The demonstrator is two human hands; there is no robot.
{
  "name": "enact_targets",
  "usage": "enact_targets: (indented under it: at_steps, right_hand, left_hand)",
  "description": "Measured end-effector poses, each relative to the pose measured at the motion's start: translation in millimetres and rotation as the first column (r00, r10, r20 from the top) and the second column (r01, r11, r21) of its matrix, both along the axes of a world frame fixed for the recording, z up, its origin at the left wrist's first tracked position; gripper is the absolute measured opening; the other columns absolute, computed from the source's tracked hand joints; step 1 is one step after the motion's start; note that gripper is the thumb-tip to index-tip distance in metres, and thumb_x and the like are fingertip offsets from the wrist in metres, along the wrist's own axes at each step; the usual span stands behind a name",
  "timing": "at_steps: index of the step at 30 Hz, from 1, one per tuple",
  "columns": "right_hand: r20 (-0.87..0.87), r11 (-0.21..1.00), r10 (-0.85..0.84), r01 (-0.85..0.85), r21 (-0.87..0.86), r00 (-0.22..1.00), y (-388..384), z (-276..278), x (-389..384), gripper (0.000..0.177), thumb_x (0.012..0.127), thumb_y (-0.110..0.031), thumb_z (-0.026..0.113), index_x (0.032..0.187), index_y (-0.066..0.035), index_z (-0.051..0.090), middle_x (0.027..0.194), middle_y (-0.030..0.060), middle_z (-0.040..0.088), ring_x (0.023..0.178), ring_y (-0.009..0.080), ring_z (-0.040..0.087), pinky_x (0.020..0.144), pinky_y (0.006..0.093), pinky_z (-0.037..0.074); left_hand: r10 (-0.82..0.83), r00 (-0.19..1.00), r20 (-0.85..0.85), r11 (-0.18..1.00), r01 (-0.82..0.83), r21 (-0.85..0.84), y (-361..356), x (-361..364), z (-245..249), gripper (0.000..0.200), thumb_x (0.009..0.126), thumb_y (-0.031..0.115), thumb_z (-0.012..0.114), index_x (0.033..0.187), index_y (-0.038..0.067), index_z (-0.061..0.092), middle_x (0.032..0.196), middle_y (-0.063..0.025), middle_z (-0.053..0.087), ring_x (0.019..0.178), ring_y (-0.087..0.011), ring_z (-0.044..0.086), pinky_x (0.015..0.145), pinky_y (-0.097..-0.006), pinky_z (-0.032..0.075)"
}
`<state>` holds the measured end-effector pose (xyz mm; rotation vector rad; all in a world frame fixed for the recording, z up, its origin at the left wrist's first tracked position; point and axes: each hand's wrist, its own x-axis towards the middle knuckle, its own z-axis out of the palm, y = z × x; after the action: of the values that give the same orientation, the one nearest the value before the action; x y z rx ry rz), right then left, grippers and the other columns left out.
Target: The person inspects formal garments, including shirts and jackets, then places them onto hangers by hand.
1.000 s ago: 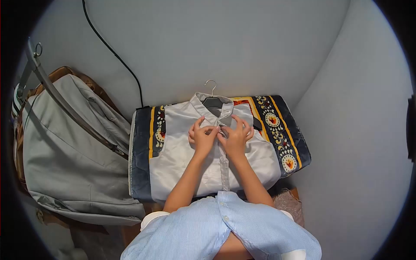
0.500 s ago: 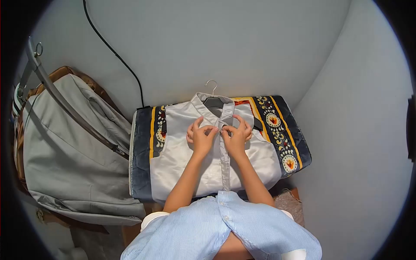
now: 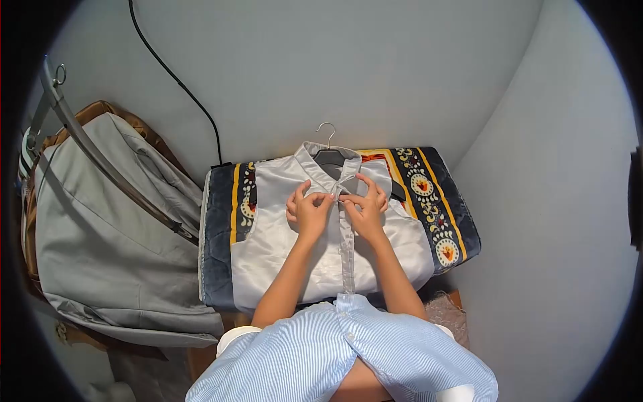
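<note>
A shiny silver-white sleeveless shirt [image 3: 273, 261] lies front up on a black hanger [image 3: 329, 158] whose metal hook points at the wall. Just below its stand collar, the front placket is pinched from both sides. My left hand [image 3: 312, 214] grips the left front edge between thumb and index finger, the other fingers curled. Opposite it, my right hand [image 3: 364, 212] pinches the other placket edge near the top, its index finger lifted towards the collar. The fingertips of both hands nearly meet. Whatever button lies between them is too small to make out.
Under the shirt is a folded dark patterned blanket [image 3: 445, 221] with yellow stripes. Grey garments [image 3: 120, 228] hang at the left beside a curved metal bar [image 3: 100, 157]. A black cable [image 3: 181, 84] runs down the back wall. A wall [image 3: 556, 201] closes off the right side.
Both hands stay at the placket below the collar. The right fingers have shifted slightly up and left, and the placket edge there has folded differently.
</note>
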<state>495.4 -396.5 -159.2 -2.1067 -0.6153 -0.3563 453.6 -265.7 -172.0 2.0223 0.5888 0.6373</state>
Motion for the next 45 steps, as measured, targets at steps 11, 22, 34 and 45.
enact_targets:
  at_steps: [11,22,34,45]
  right_hand:
    - [0.051,0.999,-0.041,0.040,0.032,0.998,4.0,5.4,11.2,0.018,0.056,-0.030,0.083,0.064,-0.019,0.073,0.137,0.0004,0.043,0.127,0.0303,0.023,0.103,0.0504,0.008]
    - [0.187,0.984,-0.176,0.178,0.005,0.967,16.7,4.6,-2.0,0.010,0.060,-0.022,0.077,0.063,-0.016,0.070,0.129,0.0013,0.049,0.123,0.0316,0.031,0.102,0.0537,0.012]
    - [0.149,0.980,-0.199,0.200,0.009,0.969,13.5,5.7,-7.6,0.012,0.061,-0.026,0.077,0.066,-0.017,0.071,0.129,0.0024,0.048,0.123,0.0315,0.030,0.102,0.0549,0.011]
    - [0.020,0.985,-0.134,0.131,0.116,0.991,7.5,-7.0,-1.4,0.011,0.062,-0.022,0.074,0.073,-0.017,0.073,0.129,0.0000,0.047,0.122,0.0288,0.028,0.101,0.0495,0.016]
  left_hand:
    - [-0.011,0.998,0.056,0.999,0.008,0.050,-5.2,0.1,1.1,0.023,0.075,0.038,0.072,0.072,0.015,0.072,0.136,0.0005,0.042,0.129,-0.0280,0.022,0.103,-0.0533,0.006]
    - [-0.071,0.997,0.012,0.996,0.070,0.062,-3.3,-0.5,7.0,0.024,0.070,0.042,0.074,0.076,0.018,0.075,0.127,0.0031,0.053,0.127,-0.0236,0.028,0.103,-0.0494,0.008]
    - [-0.081,0.997,0.019,0.997,0.081,-0.007,-4.3,1.4,6.3,0.023,0.074,0.039,0.070,0.074,0.017,0.075,0.128,0.0050,0.051,0.126,-0.0242,0.026,0.103,-0.0546,0.003]
    - [-0.090,0.996,-0.022,0.996,0.090,0.009,1.5,2.0,8.4,0.022,0.071,0.040,0.074,0.077,0.019,0.074,0.130,0.0006,0.049,0.128,-0.0251,0.025,0.101,-0.0557,0.006]
